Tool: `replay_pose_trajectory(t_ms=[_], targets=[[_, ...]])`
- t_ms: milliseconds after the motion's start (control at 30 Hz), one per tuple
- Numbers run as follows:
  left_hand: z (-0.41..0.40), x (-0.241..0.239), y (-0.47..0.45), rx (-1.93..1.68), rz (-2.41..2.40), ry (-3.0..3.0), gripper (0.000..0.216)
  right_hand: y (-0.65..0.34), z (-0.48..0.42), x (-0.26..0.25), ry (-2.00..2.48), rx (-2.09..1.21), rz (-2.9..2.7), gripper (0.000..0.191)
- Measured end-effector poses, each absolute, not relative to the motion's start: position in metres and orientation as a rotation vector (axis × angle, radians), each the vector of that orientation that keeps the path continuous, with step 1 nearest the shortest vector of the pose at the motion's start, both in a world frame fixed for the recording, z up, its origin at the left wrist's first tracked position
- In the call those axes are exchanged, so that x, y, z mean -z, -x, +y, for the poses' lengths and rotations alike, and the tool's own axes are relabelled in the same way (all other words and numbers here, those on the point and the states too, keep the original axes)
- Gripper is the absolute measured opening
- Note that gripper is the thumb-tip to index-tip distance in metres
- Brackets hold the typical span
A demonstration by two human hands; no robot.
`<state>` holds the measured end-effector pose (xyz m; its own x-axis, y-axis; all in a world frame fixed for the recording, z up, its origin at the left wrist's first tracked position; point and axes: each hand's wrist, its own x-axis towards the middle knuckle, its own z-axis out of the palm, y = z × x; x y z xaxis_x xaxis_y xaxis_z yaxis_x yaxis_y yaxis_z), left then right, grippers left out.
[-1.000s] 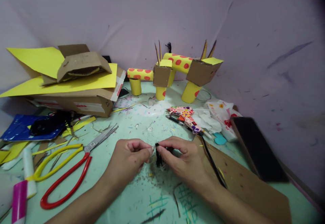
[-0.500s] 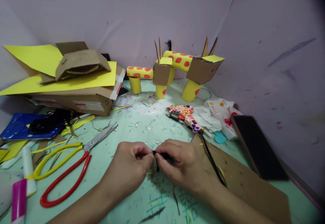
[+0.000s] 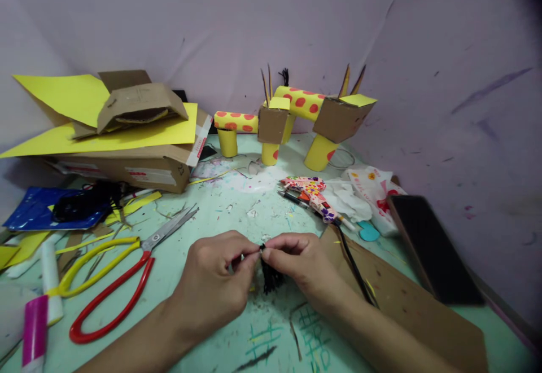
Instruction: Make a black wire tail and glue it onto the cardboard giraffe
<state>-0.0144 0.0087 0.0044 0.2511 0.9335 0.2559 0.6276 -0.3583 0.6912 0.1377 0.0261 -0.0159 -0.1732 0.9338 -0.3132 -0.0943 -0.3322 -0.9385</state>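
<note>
A small black yarn tassel [image 3: 271,277] hangs between my hands above the pale green table, its loose strands pointing down. My left hand [image 3: 220,271] is closed, thumb and forefinger pinching the tassel's top end from the left. From the right, my right hand [image 3: 302,263] pinches the same end with thumb and forefinger. The fingertips of both hands nearly meet there, hiding the very top of the tassel. Scissors [image 3: 146,249] with one yellow and one red handle lie spread to the left of my left hand.
Two yellow, red-spotted cardboard animals [image 3: 273,124] stand at the back. A flowered glue gun [image 3: 311,192], a phone [image 3: 432,249] and a cardboard sheet [image 3: 415,311] lie on the right. Left are a cardboard box [image 3: 156,172], a black yarn bundle [image 3: 80,203] and a magenta-capped glue stick [image 3: 34,328].
The tassel's strands, earlier mostly tucked behind my right fingers, now hang down in plain sight. My right hand has shifted its hold toward the top end. The view has moved slightly.
</note>
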Motion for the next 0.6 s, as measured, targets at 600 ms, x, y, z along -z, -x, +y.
replay_pose_trajectory(t_ms=[600], targets=[[0.0029, 0.0042, 0.0166, -0.811, 1.442, -2.299, 0.021, -0.137, 0.0242, 0.0142, 1.361, -1.515, -1.119, 0.006]])
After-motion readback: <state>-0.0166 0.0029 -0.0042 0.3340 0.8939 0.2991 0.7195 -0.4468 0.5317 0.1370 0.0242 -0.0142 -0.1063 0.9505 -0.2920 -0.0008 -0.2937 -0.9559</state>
